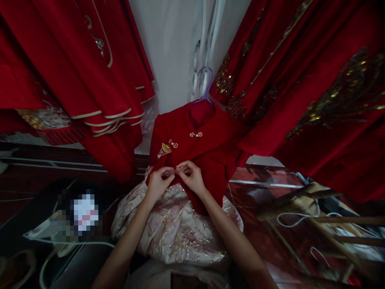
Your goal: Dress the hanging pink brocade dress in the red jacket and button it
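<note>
A red jacket (210,148) with long sleeves hangs in front of me on a purple hanger (207,86). Pearl-like flower fasteners (196,135) sit below its neckline, and a gold fan-shaped ornament (166,149) is on its left side. Low on the jacket's front, my left hand (161,180) pinches the cloth edge with thumb and fingertips. My right hand (192,176) pinches close beside it, the fingertips of both hands almost touching. A tiny fastener seems to lie between them, mostly hidden by the fingers. Underneath spreads a pale, shiny patterned fabric (177,224).
Red garments with light piping (114,88) hang at left, and red garments with gold sequins (331,92) at right. A white cabinet (174,52) with handles stands behind. A wooden stool-like frame (300,200) is at lower right. Cables and a dark surface (33,216) are at lower left.
</note>
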`<state>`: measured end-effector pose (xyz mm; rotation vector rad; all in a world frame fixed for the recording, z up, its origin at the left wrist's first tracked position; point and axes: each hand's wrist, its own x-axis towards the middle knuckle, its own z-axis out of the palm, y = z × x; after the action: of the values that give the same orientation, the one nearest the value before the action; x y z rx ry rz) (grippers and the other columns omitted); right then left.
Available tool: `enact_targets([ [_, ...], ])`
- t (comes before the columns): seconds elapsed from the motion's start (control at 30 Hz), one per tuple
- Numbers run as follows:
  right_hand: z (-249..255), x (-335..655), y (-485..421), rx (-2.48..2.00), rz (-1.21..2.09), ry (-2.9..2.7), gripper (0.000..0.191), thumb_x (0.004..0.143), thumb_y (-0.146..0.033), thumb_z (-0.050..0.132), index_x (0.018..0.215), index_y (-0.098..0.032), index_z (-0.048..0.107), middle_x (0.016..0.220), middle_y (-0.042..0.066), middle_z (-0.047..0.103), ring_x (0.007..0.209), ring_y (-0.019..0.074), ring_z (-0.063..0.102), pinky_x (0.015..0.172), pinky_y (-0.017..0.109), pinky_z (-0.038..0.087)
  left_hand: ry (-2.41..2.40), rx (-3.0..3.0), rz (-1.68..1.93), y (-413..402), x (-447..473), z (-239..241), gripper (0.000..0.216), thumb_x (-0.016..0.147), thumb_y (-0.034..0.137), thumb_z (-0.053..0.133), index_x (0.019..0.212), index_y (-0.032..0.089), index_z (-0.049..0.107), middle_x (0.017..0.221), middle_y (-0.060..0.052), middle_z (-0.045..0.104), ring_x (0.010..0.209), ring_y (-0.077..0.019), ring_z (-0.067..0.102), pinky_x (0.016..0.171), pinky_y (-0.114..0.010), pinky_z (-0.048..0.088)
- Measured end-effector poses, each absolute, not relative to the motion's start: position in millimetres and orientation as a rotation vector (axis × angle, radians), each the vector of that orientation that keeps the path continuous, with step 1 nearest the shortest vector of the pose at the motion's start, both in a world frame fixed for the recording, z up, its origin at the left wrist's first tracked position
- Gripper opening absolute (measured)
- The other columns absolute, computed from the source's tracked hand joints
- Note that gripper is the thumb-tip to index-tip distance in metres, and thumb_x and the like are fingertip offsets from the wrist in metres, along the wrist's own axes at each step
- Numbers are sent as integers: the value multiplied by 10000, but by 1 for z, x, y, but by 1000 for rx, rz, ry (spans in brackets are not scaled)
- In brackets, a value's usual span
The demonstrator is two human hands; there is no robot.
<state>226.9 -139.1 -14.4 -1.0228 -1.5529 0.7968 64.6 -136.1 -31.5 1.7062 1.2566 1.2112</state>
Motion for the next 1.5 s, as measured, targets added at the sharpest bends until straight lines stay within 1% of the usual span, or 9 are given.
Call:
enact_targets([
  [0.1,-13,227,-139,-1030,791,-1571,119,851,-299,612,875,-194,662,833,26,648,717,113,616,656,224,515,1258,1628,1245,-138,65,-37,232,759,284,632,933,145,698,889,-70,750,796,-185,708,767,-308,572],
  [0.3,-13,226,-141,-1034,771,-1572,112,849,-295,610,866,-200,665,828,25,650,709,115,616,649,226,516,1324,1665,1287,-149,70,-37,236,778,289,615,958,160,698,908,-69,746,813,-189,711,783,-320,571],
  [0.5,-12,226,-143,-1047,752,-1562,121,857,-300,602,872,-200,667,820,21,647,704,112,611,647,225,513,1513,1817,1186,-151,76,-25,203,798,274,593,948,185,696,914,-67,739,797,-199,705,775,-332,561],
  [0.67,-11,226,-143,-1033,754,-1557,110,857,-289,603,866,-200,667,805,16,642,701,112,605,638,222,504,1308,1691,1085,-137,66,-25,207,773,284,608,914,166,705,891,-72,748,807,-202,712,805,-340,565],
  [0.83,-12,226,-141,-1032,757,-1555,124,860,-306,601,872,-203,668,806,20,646,699,113,607,631,221,501,1117,1495,1107,-135,53,-24,324,724,382,712,950,151,704,964,-94,748,858,-203,708,858,-359,562],
  [0.93,-12,227,-140,-1024,773,-1571,134,859,-323,603,873,-206,668,810,23,648,701,114,611,634,222,505,1093,1455,1081,-139,49,-19,348,700,381,751,966,162,696,986,-88,742,884,-191,700,894,-356,553],
  [1.17,-13,227,-140,-1025,769,-1562,137,857,-331,604,867,-209,664,802,19,640,693,111,606,626,220,502,1091,1458,1152,-141,54,-22,292,711,359,747,918,168,666,939,-69,730,856,-177,694,881,-354,561],
  [1.3,-14,227,-140,-1031,780,-1559,145,854,-340,607,867,-205,659,809,19,645,702,111,611,633,217,504,1112,1466,1198,-141,58,-26,318,702,340,754,943,158,655,953,-70,724,870,-178,691,892,-361,556],
  [1.5,-15,227,-140,-1017,791,-1557,142,857,-331,603,883,-203,659,816,22,650,702,112,615,641,222,507,1178,1532,1186,-141,60,-31,269,746,348,716,918,154,646,906,-68,716,820,-169,685,832,-337,560],
])
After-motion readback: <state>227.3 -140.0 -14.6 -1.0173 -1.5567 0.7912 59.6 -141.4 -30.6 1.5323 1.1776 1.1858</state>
